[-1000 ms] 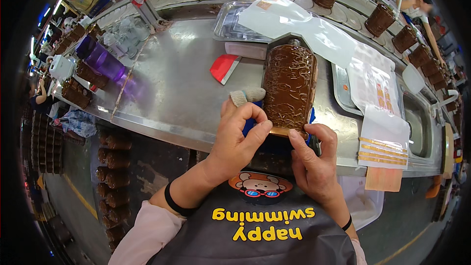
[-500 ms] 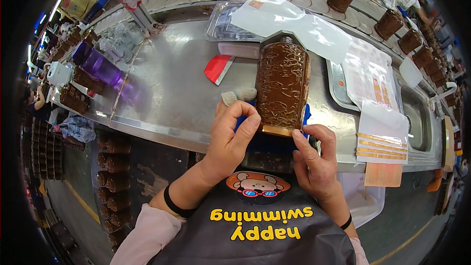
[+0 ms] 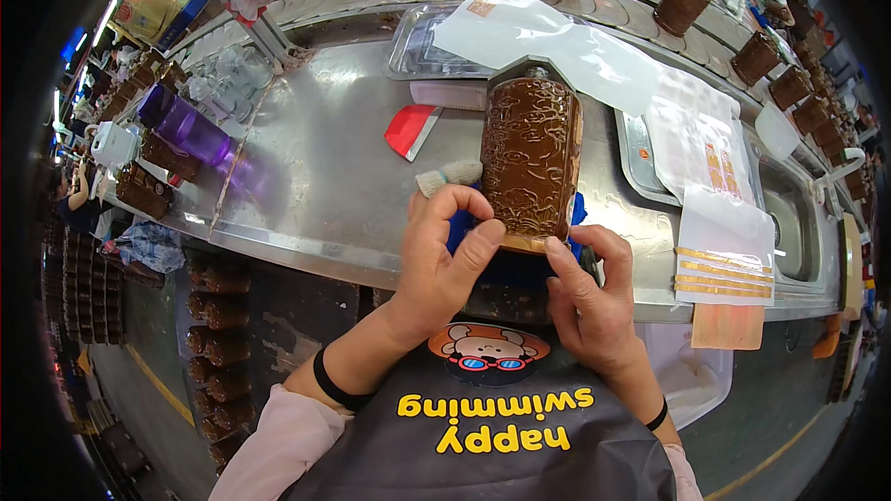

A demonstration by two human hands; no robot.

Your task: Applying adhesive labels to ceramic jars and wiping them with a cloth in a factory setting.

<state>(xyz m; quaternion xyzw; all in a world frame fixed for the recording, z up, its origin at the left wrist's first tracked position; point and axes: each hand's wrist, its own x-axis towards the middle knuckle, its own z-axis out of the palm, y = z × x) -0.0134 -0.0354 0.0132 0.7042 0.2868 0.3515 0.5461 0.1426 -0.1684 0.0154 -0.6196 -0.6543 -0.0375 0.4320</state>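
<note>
A dark brown bottle [image 3: 529, 158] with a raised, glossy pattern lies in a grey angular holder [image 3: 531, 63] on the steel worktop, its lower end toward me. Along that end runs a narrow gold strip [image 3: 525, 243]. My left hand [image 3: 444, 250] is closed at the strip's left part, thumb pressed on it and index finger bent against the bottle's side. At the other corner my right hand [image 3: 594, 292] has its thumb on the strip's end and its index finger curled by the bottle's side. Blue cloth [image 3: 577, 211] shows beneath. A knitted finger cover [image 3: 449, 176] sits beside my left index finger.
A red-and-white scraper [image 3: 412, 132] and clear tray [image 3: 418, 46] lie beyond. On the right are backing sheets with gold strips [image 3: 724, 276], a metal tray [image 3: 640, 162] and a sink [image 3: 794, 232]. Brown bottles [image 3: 682, 3] stand on the conveyor behind; a purple bottle [image 3: 186, 125] is left.
My left thumb has moved right and now covers the gold strip's left part. My right thumb stays at its end. Bottles on the conveyor have shifted right, and a yellow object has appeared there.
</note>
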